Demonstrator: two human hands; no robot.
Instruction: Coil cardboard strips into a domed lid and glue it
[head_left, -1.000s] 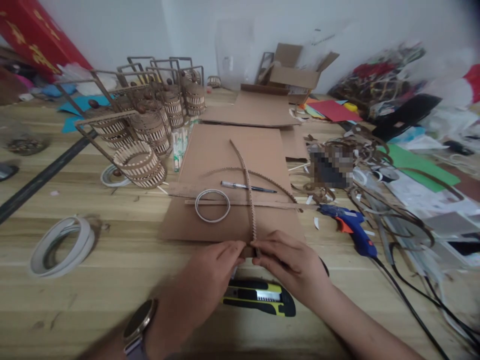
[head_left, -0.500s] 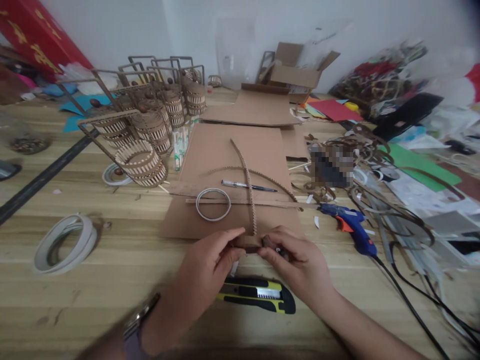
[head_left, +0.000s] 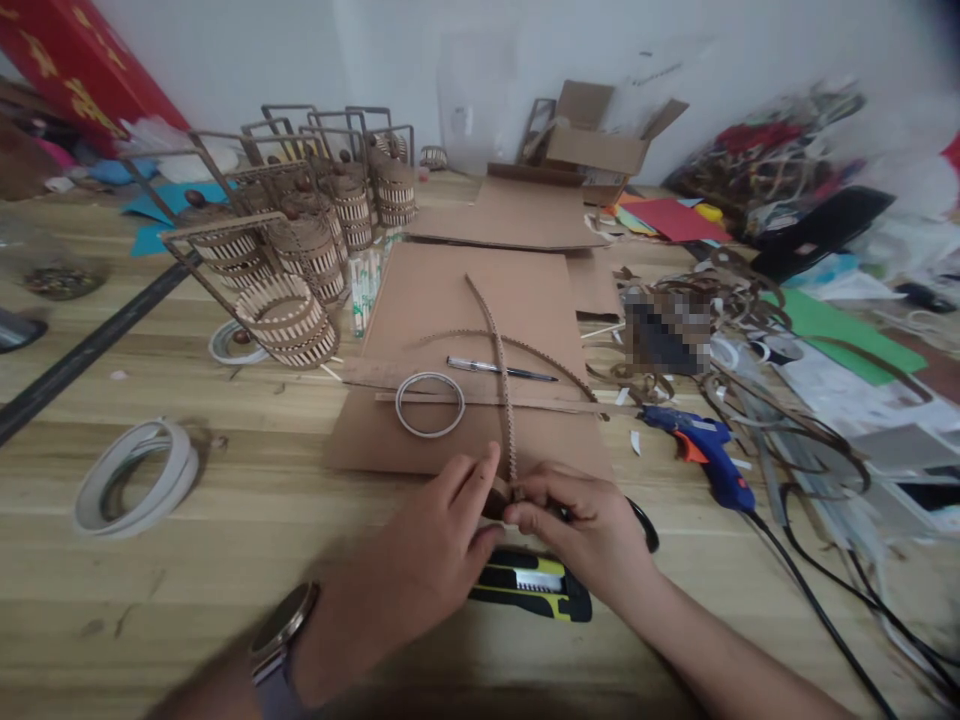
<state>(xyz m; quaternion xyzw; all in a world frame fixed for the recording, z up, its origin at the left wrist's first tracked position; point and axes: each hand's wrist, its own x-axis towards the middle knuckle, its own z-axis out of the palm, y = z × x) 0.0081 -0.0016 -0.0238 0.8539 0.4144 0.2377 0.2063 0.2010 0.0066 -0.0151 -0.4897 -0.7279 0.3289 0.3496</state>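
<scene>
My left hand [head_left: 427, 545] and my right hand [head_left: 581, 525] meet at the near edge of a brown cardboard sheet [head_left: 450, 310]. Both pinch the near end of a long corrugated cardboard strip [head_left: 499, 375], which runs away from me across the sheet. A small rolled brown piece sits between my fingertips; I cannot tell its exact shape. A watch is on my left wrist. Just below my hands lies a yellow and black utility knife [head_left: 536, 590].
On the sheet lie a tape ring [head_left: 430, 403], a pen [head_left: 501, 369] and a wooden ruler [head_left: 495, 400]. Several cardboard lantern cages [head_left: 289, 255] stand at the back left. A blue glue gun [head_left: 701, 455] with its black cord lies right. Another tape roll [head_left: 135, 487] lies left.
My hands have closed together on the strip's near end and shifted slightly right. The view has drifted a little; the other things have not moved.
</scene>
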